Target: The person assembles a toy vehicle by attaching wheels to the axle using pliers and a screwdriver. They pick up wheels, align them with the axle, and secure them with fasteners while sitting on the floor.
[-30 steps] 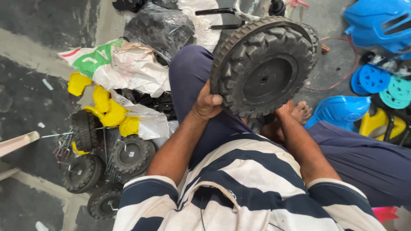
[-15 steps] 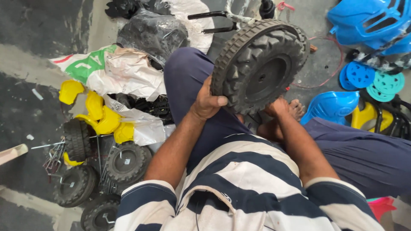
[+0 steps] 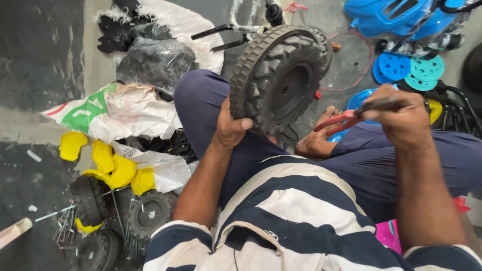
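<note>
Gripping the grey plastic wheel (image 3: 281, 75) by its lower tread, our left hand (image 3: 232, 128) wraps fingers and thumb around the rim and holds it upright over our left thigh. Our right hand (image 3: 401, 113) is closed around red-handled pliers (image 3: 346, 120), raised clear of the wheel to its right. On the floor to our left, a torn white sack (image 3: 120, 113) lies open beside yellow plastic parts (image 3: 108, 165) and small black wheels (image 3: 148, 216).
</note>
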